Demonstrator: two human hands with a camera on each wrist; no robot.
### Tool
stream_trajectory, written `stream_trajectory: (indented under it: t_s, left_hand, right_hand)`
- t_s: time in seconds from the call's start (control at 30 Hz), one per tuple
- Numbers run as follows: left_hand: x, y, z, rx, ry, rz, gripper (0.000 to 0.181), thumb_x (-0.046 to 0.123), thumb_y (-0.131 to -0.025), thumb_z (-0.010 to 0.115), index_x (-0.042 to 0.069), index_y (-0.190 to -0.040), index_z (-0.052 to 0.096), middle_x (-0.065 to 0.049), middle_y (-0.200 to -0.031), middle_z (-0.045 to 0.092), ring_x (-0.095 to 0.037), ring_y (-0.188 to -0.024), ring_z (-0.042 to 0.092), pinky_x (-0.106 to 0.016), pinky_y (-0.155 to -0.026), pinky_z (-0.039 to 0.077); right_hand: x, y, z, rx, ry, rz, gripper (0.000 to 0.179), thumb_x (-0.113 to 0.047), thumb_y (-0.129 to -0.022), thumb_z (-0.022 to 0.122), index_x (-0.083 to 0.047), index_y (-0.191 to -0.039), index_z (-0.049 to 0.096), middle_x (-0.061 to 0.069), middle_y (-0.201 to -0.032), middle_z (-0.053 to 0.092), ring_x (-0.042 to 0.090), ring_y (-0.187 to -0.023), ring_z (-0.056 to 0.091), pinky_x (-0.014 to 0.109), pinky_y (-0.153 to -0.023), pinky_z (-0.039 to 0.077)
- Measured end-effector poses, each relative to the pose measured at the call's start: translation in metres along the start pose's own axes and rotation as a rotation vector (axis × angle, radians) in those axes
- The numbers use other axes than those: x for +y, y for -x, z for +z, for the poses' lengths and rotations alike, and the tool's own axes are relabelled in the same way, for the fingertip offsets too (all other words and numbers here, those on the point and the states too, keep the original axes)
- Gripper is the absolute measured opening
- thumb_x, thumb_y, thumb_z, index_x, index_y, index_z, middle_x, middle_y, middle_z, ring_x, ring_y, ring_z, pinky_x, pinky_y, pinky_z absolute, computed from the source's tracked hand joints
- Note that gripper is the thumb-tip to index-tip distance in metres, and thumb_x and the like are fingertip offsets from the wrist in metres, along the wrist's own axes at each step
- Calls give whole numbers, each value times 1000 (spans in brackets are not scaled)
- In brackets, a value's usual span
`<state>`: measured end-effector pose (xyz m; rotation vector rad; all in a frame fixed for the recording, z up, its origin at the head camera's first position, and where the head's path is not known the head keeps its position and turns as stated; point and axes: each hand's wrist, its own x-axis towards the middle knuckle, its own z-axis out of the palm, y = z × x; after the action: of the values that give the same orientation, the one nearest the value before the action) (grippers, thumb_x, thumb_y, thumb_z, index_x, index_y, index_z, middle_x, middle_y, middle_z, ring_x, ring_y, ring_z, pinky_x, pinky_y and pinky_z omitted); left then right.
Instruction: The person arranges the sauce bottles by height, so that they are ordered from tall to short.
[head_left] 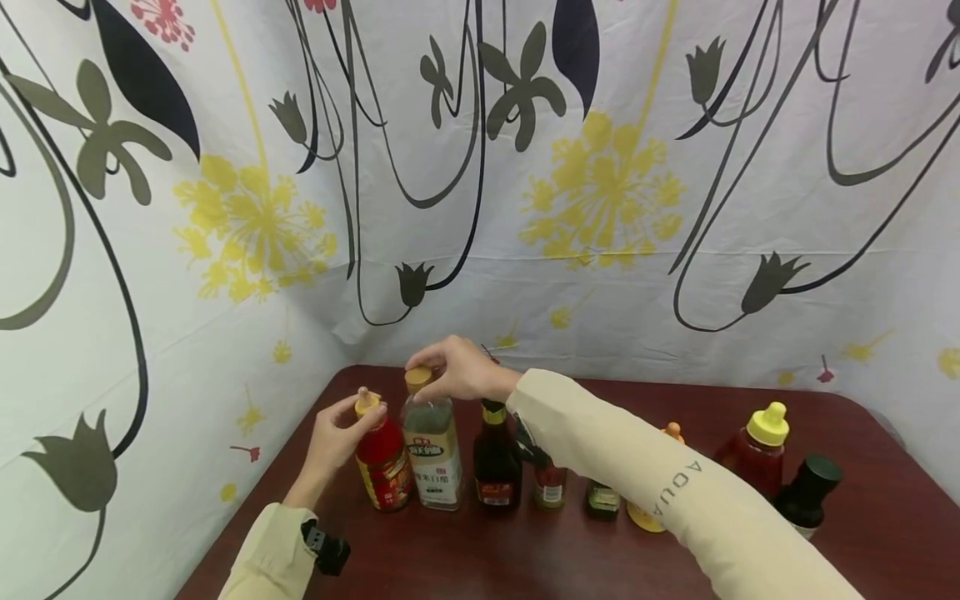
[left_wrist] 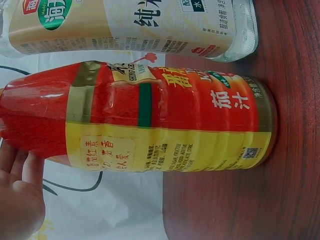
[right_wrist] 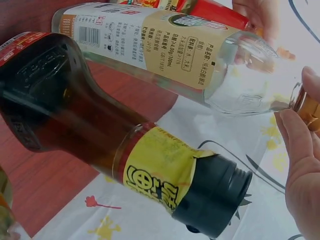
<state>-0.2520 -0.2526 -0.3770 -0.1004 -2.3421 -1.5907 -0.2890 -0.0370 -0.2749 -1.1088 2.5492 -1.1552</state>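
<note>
Dark table (head_left: 540, 554) below, my left hand (head_left: 332, 440) pinches the ketchup (head_left: 385, 467), my right hand (head_left: 467, 373) the vinegar (head_left: 435, 462), likely aligning them; next, gentle release.

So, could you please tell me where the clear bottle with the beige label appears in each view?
Head: the clear bottle stands just left of centre, lower half, the right hand at its cap.
Left wrist: the clear bottle runs along the top edge, partly cut off.
Right wrist: the clear bottle slants from upper left to the right edge.
Shared landmark: the red bottle beside it.
</note>
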Motion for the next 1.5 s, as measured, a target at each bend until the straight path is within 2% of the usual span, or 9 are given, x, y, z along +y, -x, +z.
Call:
stream_trajectory:
  t_s: [0.2, 0.47, 0.77, 1.07, 1.27, 1.5]
  left_hand:
    - [1, 1, 1, 1, 37, 13, 34, 22, -82, 64, 3, -110, 61, -10, -104, 62, -6, -85, 56, -23, -72, 47]
    - [0, 1, 2, 16, 55, 12, 35, 22, -81, 66, 1, -108, 62, -10, -98, 64, -6, -79, 58, -23, -69, 47]
    - [-1, -2, 2, 26, 55, 11, 34, 21, -80, 67, 1, -107, 63, -8, -95, 64, -6, -77, 58, -22, -68, 47]
    - [-3, 0, 1, 25, 61, 28, 32, 17, -80, 67, 1, -107, 63, -8, -94, 65, -6, -77, 58, -22, -67, 47]
    - [-2, 0, 1, 19, 43, 57, 31, 21, -80, 66, 2, -104, 64, -5, -93, 65, -8, -77, 59, -23, -68, 48]
    - [-1, 1, 1, 24, 33, 35, 32, 19, -81, 66, 2, -107, 63, -10, -99, 64, -6, -79, 57, -22, -69, 47]
  right_hand:
    - [-2, -1, -7, -21, -16, 3, 39, -13, -70, 75, -9, -107, 63, 1, -96, 65, 7, -81, 60, 21, -68, 48]
    - [-8, -11, -31, 6, -5, -5, 40, -10, -72, 74, -7, -109, 62, 3, -101, 64, 10, -87, 60, 21, -72, 47]
    - [7, -29, -50, 68, -10, -15, 39, -5, -73, 71, -4, -111, 61, 9, -104, 63, 17, -90, 60, 23, -71, 48]
    - [33, -41, -49, 98, 19, 12, 40, -4, -73, 71, -4, -112, 61, 10, -107, 62, 18, -92, 59, 24, -73, 48]
    - [42, -45, -47, 110, 34, 33, 40, -3, -74, 70, -5, -113, 61, 10, -107, 61, 20, -92, 58, 25, -74, 48]
    - [50, -51, -42, 112, 18, 42, 41, -2, -75, 69, -4, -115, 59, 11, -109, 60, 22, -93, 58, 27, -74, 48]
